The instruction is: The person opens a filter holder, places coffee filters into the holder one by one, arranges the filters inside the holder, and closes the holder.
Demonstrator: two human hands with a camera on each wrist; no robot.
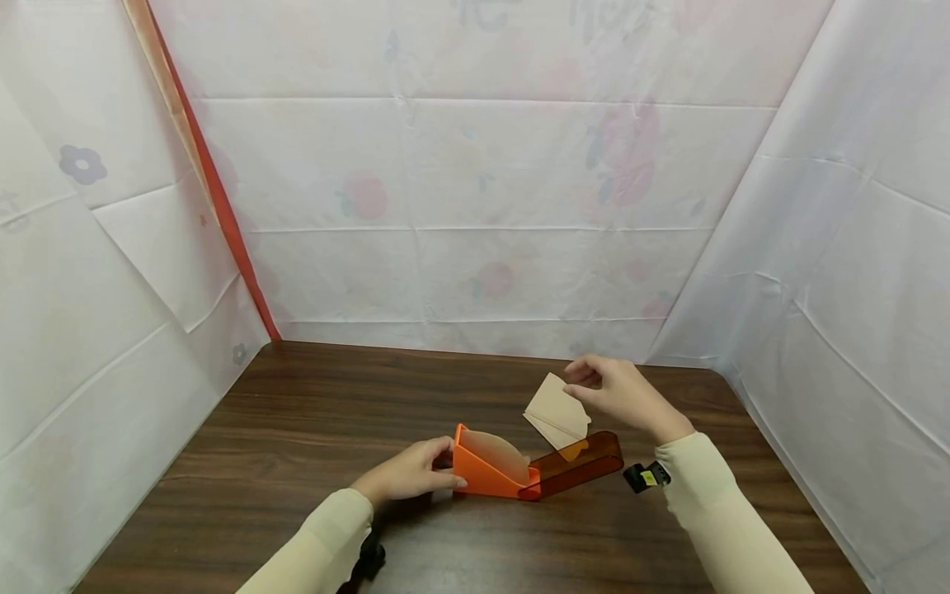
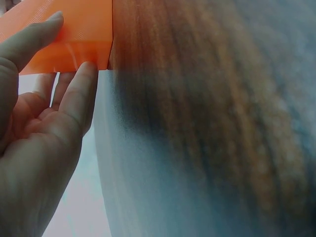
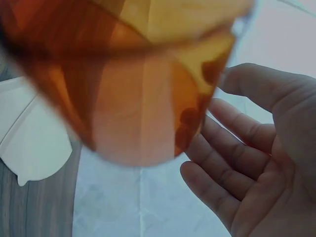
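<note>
Orange box (image 1: 486, 476) stood on the dark wood-grain tabletop (image 1: 349, 392), near the front, between the two hands. Left hand (image 1: 411, 472) gripped its left end: thumb on the near face, fingers around the end wall, the latter partly covered by the hand. Tan paper (image 1: 491, 450) sat inside the box, its curved edge showing above the low near wall. Clear amber lid (image 1: 582, 464) reached out from the box's right end, slanting away to the right. Loose papers (image 1: 557, 408) lay flat behind the lid, overlapping one another; their near corner showed amber through it. Whether lid and papers touched could not be told. Right hand (image 1: 619, 394) hung at the right edge of the papers, fingers loosely bent, thumb apart from them with a moderate gap. In the right wrist view the lid filled much of the foreground and covered some fingertips, so contact there was unclear. Black wrist camera (image 1: 646, 477) on the right sleeve (image 1: 708, 487) was just beside the lid's far end. Pale printed curtains (image 1: 460, 165) enclosed the back and both sides; a red strip (image 1: 223, 210) ran down the left back corner to the tabletop.
</note>
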